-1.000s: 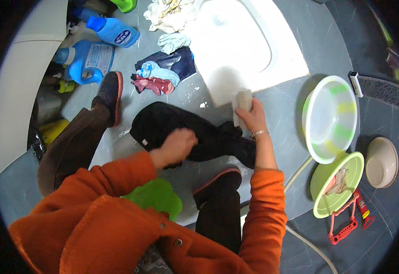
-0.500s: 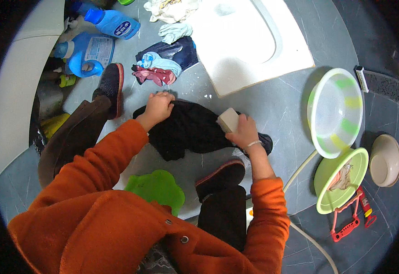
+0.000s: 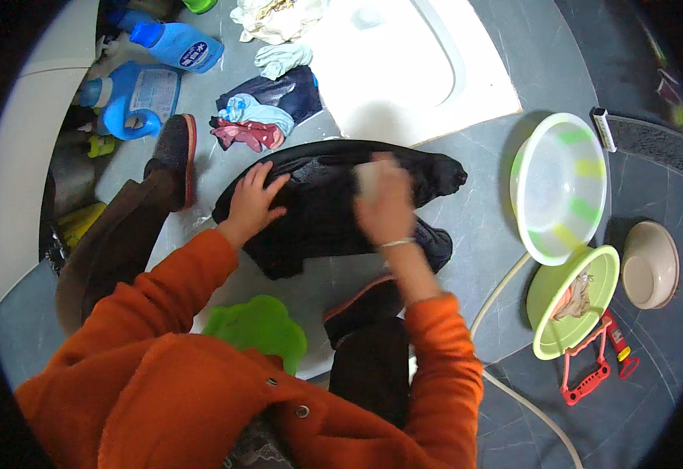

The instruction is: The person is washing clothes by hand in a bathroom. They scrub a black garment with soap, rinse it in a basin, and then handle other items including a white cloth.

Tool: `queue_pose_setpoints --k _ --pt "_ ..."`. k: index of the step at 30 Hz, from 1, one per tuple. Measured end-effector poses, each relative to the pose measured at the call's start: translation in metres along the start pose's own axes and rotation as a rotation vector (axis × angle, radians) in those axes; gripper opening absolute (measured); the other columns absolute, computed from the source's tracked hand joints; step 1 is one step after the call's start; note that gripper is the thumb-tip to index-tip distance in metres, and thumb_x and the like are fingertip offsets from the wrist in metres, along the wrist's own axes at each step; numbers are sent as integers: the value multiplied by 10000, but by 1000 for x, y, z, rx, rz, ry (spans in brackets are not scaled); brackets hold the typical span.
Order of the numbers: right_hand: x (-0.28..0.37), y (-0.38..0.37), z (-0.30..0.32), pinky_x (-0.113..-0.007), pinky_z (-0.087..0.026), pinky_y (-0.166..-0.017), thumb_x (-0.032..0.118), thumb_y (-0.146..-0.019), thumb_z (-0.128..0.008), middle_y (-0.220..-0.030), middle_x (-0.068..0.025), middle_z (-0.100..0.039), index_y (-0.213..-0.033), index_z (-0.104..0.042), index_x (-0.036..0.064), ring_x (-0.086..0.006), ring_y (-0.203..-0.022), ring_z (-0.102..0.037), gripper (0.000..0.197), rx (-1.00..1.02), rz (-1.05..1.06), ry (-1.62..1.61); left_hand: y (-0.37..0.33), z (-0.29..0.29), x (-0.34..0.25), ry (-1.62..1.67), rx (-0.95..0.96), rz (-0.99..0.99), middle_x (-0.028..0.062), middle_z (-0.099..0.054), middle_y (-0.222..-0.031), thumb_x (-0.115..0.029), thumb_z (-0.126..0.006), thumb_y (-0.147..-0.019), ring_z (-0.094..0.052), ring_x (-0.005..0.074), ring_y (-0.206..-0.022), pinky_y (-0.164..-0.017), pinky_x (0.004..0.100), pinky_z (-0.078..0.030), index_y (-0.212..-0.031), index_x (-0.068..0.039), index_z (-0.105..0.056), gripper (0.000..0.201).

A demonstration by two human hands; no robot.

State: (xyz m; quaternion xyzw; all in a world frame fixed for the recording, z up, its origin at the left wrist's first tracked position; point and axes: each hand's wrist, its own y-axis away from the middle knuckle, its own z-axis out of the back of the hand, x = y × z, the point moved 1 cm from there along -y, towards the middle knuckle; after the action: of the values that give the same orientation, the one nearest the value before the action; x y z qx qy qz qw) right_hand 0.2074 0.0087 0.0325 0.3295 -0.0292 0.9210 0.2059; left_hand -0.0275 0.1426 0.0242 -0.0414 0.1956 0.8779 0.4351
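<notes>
A black garment (image 3: 322, 215), shaped like trousers with two legs pointing right, lies spread on the grey floor before me. A wet sheen shows on its upper part. My left hand (image 3: 251, 205) rests on its left end, fingers spread and open. My right hand (image 3: 388, 205), smeared by motion, is closed on a pale rectangular block (image 3: 367, 181) over the middle of the garment. Whether the block is soap or a brush I cannot tell. Beyond the garment lie a light blue cloth (image 3: 259, 113), a dark red cloth (image 3: 251, 137) and a navy cloth (image 3: 298, 90).
A white squat toilet (image 3: 404, 117) is set into the floor ahead. Right stand a white-and-green basin (image 3: 521, 187), a green basin (image 3: 541, 344) holding cloth and a beige bowl (image 3: 650, 266). A hose (image 3: 505, 293) runs beside them. Blue bottles (image 3: 185, 48) stand far left.
The garment's far part is now unfolded, showing a second leg. My left hand has shifted left and spread its fingers. The right hand has moved left and away from me with the block.
</notes>
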Motion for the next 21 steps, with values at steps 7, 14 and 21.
queue_pose_setpoints --k 7,14,21 --pt "-19 -9 -54 -452 -517 -665 245 -861 -481 -1077 -220 -505 -1291 -440 293 -377 -843 -567 435 305 70 248 22 -27 20 -157 219 66 111 -145 -1488 -243 -766 -650 -130 306 -1380 -915 414 -443 -1349 -205 -393 794" --pt "-31 -23 -6 -435 -495 -629 225 -760 -630 -980 -191 -501 -1288 -438 156 -336 -858 -554 566 87 -429 338 17 -35 18 -139 238 38 143 -140 -1488 -182 -765 -633 -128 351 -1375 -760 370 -537 -1338 -123 -403 795" --pt "-68 -39 -41 -443 -516 -659 244 -827 -544 -946 -144 -547 -1124 -527 121 -297 -822 -583 323 99 233 586 12 -25 15 -208 298 16 129 -122 -1499 -211 -743 -669 -101 334 -1385 -749 338 -532 -1365 -137 -369 794"
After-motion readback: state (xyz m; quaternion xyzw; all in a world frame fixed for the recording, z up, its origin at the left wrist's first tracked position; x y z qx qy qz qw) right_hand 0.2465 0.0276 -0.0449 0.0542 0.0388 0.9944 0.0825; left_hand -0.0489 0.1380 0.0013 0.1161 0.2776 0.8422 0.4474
